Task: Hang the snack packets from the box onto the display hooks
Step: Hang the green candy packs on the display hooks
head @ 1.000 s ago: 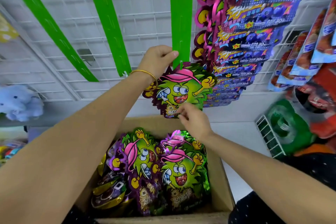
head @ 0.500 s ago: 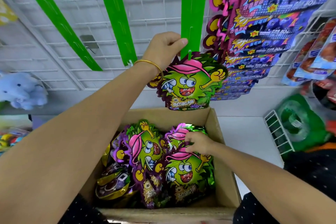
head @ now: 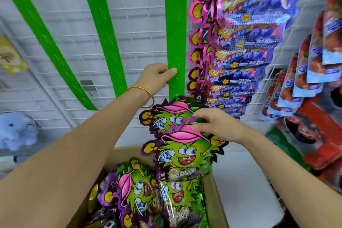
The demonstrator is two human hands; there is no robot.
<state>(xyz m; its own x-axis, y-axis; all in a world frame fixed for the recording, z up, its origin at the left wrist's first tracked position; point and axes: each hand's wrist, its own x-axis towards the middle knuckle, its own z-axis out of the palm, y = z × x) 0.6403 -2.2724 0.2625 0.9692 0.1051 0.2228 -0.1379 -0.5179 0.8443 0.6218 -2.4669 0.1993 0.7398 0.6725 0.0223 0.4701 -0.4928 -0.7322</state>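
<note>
Two hands are at work. The fingers [head: 199, 127] of the right hand [head: 220, 126] pinch the top edge of a snack packet [head: 185, 153], which hangs long axis down, just below the foot of the green strip [head: 175, 24]. The left hand [head: 157, 79] grips that strip's edge a little above its foot, steadying it. One hung packet [head: 164, 118] dangles from the foot. Any free hook would lie up the strip from the held packet, so the right hand seems nearer the job. Below the strip, the box [head: 217, 207] holds more packets [head: 133, 190].
</note>
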